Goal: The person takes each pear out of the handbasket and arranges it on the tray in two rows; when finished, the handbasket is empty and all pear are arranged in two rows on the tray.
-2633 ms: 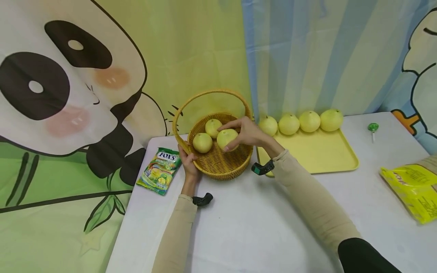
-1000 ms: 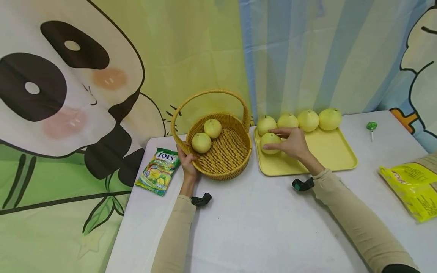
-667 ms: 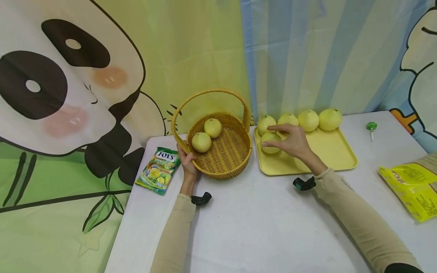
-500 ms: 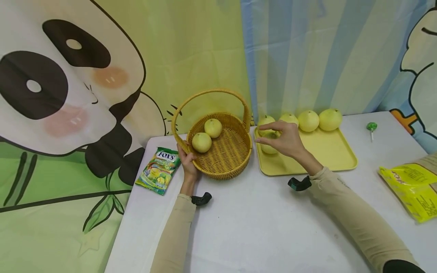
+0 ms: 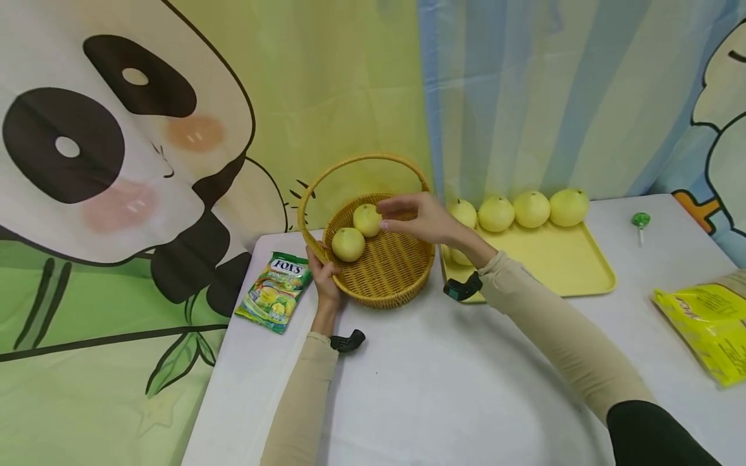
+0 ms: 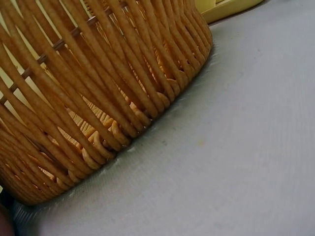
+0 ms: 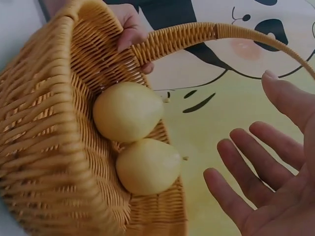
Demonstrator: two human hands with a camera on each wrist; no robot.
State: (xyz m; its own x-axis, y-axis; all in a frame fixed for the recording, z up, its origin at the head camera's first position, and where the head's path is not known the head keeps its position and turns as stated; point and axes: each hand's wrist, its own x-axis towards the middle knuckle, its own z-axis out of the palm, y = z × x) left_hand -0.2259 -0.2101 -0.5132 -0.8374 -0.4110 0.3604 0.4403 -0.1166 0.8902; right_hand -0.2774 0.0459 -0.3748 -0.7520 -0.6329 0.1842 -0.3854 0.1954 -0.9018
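My left hand (image 5: pixel 325 281) grips the left rim of a wicker basket (image 5: pixel 379 291) at the foot of its arched handle; in the right wrist view its fingers (image 7: pixel 132 37) curl over the rim. Two pale yellow-green, pear-like fruits, one nearer (image 5: pixel 348 244) and one farther (image 5: pixel 366 220), lie in the basket, short stems showing. Over the basket's right side hovers my right hand (image 5: pixel 422 217), fingers spread and holding nothing, fingertips close to the farther fruit. The left wrist view shows the basket's woven side (image 6: pixel 98 83) on the white cloth.
Right of the basket lies a yellow tray (image 5: pixel 548 272) with a row of similar fruits (image 5: pixel 495 213) at its back edge and another fruit (image 5: pixel 459 256) partly behind my right wrist. A green candy bag (image 5: pixel 274 291), a lollipop (image 5: pixel 640 220) and a yellow packet (image 5: pixel 708 323) lie around.
A fruit went from the basket to the tray's left side in my right hand, which let it go and came back left over the basket. My left hand stayed on the basket.
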